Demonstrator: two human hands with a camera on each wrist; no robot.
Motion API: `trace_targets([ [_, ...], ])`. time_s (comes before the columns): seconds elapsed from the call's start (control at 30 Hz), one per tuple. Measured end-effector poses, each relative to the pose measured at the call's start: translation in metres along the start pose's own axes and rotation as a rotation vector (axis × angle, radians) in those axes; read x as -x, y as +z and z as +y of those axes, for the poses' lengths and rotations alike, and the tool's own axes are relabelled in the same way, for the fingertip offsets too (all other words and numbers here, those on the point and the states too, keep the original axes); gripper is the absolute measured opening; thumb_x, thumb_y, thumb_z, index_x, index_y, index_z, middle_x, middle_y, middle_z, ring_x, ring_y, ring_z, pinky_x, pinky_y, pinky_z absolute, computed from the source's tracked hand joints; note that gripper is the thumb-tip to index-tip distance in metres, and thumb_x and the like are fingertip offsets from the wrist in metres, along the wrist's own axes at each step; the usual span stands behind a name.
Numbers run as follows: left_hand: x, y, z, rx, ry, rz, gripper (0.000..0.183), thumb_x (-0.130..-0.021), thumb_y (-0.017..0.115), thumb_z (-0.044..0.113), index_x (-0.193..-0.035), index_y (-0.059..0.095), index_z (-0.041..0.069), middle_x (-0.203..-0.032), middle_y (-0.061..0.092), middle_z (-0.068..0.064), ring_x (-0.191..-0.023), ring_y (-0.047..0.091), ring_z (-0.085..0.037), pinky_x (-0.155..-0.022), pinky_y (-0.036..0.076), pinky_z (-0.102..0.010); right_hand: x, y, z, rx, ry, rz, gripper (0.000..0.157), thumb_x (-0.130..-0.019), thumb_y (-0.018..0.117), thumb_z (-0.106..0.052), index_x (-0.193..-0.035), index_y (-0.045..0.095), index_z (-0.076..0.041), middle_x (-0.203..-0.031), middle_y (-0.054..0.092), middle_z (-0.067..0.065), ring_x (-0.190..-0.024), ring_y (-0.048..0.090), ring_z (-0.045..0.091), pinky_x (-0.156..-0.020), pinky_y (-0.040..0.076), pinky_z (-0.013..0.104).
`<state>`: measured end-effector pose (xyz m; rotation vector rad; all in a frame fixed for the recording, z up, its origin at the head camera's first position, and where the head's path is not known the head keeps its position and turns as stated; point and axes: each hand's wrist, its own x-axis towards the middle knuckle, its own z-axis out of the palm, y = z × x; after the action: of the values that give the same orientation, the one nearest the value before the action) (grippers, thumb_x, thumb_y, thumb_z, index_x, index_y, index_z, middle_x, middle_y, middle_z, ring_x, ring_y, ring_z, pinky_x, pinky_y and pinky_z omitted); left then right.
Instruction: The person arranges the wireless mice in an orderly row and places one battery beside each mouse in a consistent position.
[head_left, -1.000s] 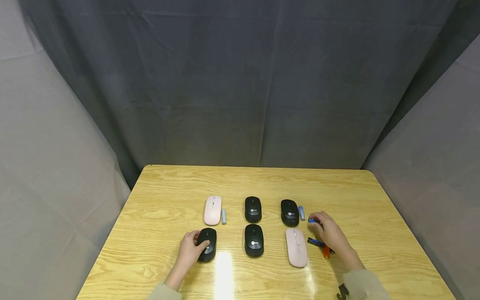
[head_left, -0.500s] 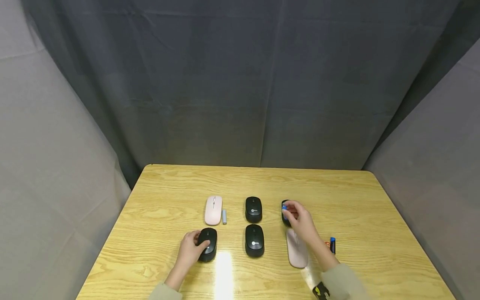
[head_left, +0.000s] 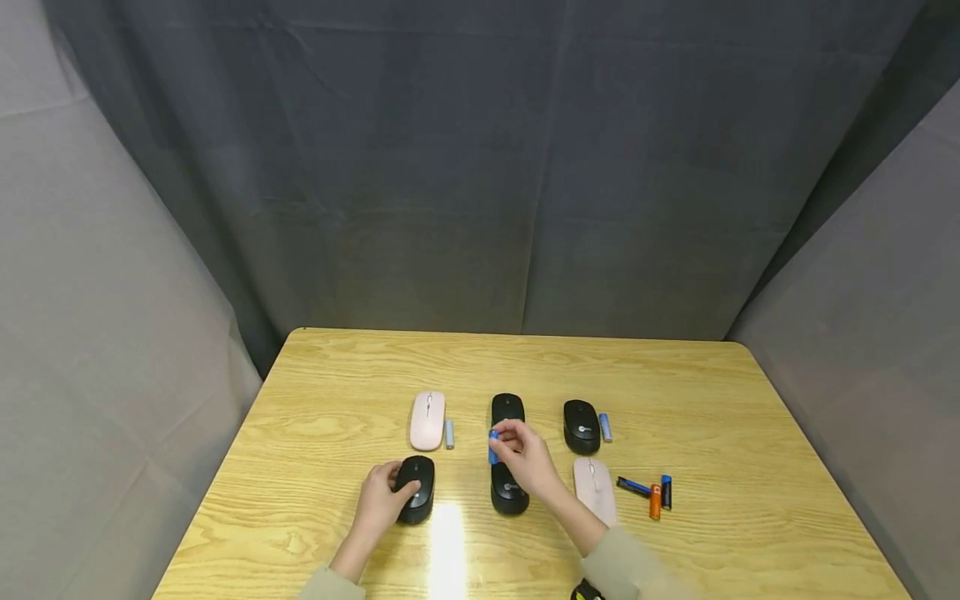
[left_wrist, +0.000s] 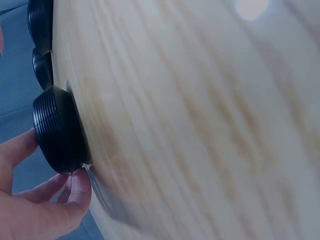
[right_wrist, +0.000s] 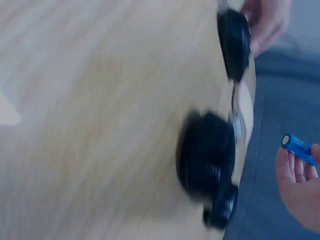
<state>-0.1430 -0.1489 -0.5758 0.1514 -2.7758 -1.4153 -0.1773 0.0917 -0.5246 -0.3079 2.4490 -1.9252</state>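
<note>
My left hand point(head_left: 377, 502) holds a black computer mouse point(head_left: 422, 486) by its sides on the wooden table, at the front left. In the left wrist view, thumb and fingers rest against the edges of this mouse point(left_wrist: 52, 130). A blue battery point(head_left: 492, 450) is pinched between the thumb and fingers of my right hand point(head_left: 531, 467). That hand is over the middle column, partly covering two more black mice, the far one point(head_left: 507, 406) and the near one point(head_left: 510, 493). The right wrist view shows one end of the blue battery point(right_wrist: 297, 144) pointing out of the fingers.
A pink mouse point(head_left: 427, 421) has a pale blue battery point(head_left: 449, 434) beside it. At right, a black mouse point(head_left: 581, 427) lies next to another battery point(head_left: 605, 427), behind a second pink mouse point(head_left: 592, 487). Dark blue batteries point(head_left: 667, 492) and an orange battery point(head_left: 656, 502) lie further right.
My right hand has picked up the blue battery near the batteries at right and carried it leftward, past the right black mouse, to the middle mice. The left hand has stayed on its mouse.
</note>
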Motion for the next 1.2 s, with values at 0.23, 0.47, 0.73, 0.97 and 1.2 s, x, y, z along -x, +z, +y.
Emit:
trace_targets([
  [0.23, 0.001, 0.0, 0.001, 0.003, 0.009, 0.009, 0.046, -0.077, 0.072, 0.014, -0.11, 0.056, -0.013, -0.093, 0.055, -0.018, -0.081, 0.058, -0.027, -0.073, 0.049, -0.039, 0.007, 0.035, 0.0, 0.092, 0.01, -0.114, 0.02, -0.088, 0.06, -0.012, -0.101, 0.057, 0.001, -0.09, 0.058, 0.01, -0.077, 0.06, 0.019, -0.059, 0.05, 0.024],
  [0.47, 0.002, 0.0, 0.001, -0.005, 0.024, 0.02, 0.044, -0.076, 0.072, 0.015, -0.108, 0.057, -0.012, -0.092, 0.055, -0.017, -0.081, 0.057, -0.026, -0.071, 0.049, -0.038, 0.011, 0.059, 0.009, 0.117, 0.036, -0.143, 0.017, -0.087, 0.061, -0.01, -0.099, 0.056, 0.001, -0.086, 0.057, 0.007, -0.075, 0.059, 0.013, -0.058, 0.047, 0.019],
  [0.73, 0.001, 0.0, 0.001, -0.016, 0.023, 0.023, 0.044, -0.077, 0.072, 0.015, -0.108, 0.057, -0.012, -0.092, 0.056, -0.018, -0.081, 0.057, -0.026, -0.071, 0.049, -0.039, 0.015, 0.078, 0.017, 0.158, 0.056, -0.123, 0.014, -0.085, 0.062, -0.004, -0.094, 0.055, 0.003, -0.079, 0.054, 0.005, -0.066, 0.054, 0.009, -0.051, 0.045, 0.017],
  [0.97, 0.001, 0.0, 0.002, -0.011, 0.023, 0.035, 0.044, -0.076, 0.073, 0.015, -0.108, 0.058, -0.012, -0.092, 0.056, -0.017, -0.081, 0.057, -0.026, -0.072, 0.048, -0.038, 0.017, 0.087, 0.026, 0.2, 0.066, -0.082, 0.012, -0.082, 0.064, -0.003, -0.088, 0.055, 0.003, -0.071, 0.053, 0.002, -0.059, 0.051, 0.004, -0.051, 0.043, 0.017],
  [1.2, 0.002, 0.0, 0.001, -0.014, 0.027, 0.027, 0.044, -0.076, 0.072, 0.014, -0.108, 0.057, -0.012, -0.091, 0.056, -0.018, -0.08, 0.058, -0.026, -0.071, 0.049, -0.039, 0.016, 0.093, 0.03, 0.267, 0.097, -0.045, 0.012, -0.08, 0.066, -0.004, -0.082, 0.056, 0.001, -0.065, 0.054, 0.0, -0.056, 0.049, 0.003, -0.048, 0.042, 0.017],
])
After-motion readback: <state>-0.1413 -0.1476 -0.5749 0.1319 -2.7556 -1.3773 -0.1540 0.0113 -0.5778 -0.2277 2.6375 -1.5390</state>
